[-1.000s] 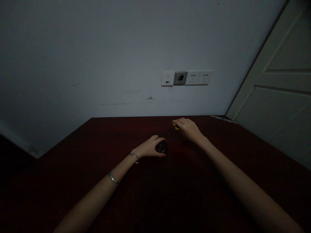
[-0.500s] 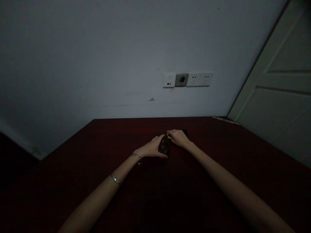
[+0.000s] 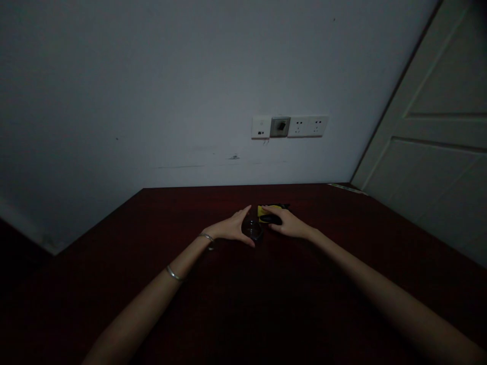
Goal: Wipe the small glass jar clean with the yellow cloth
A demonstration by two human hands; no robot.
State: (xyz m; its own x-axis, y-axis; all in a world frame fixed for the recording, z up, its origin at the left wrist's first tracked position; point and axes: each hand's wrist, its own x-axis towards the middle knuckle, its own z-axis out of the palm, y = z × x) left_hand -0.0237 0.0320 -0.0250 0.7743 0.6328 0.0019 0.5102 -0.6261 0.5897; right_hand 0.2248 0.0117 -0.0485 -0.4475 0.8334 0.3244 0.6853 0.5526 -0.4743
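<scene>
A small round see-through glass container (image 3: pixel 252 230) stands on the dark red tabletop. My left hand (image 3: pixel 232 226) curves round its left side, thumb at the near side and fingers at the far side. To the right, my right hand (image 3: pixel 287 223) is closed on a black rounded object (image 3: pixel 271 219), thumb below and fingers above; its exact kind is too dark to tell. Just behind that object lies a yellow and black packet (image 3: pixel 261 210), partly hidden by the right fingers. Whether those fingers also touch the packet is unclear.
The dark red table (image 3: pixel 198 203) meets a pale wall (image 3: pixel 171 101) at its far edge. A row of sockets (image 3: pixel 304 126) is on the wall. A panelled door (image 3: pixel 437 137) stands at the right, and a thin patterned strip (image 3: pixel 348 188) lies at the table's far right corner.
My right hand has turned, bringing the black rounded object and more of the yellow packet into sight. My left hand has opened slightly round the glass container. The view has shifted a little.
</scene>
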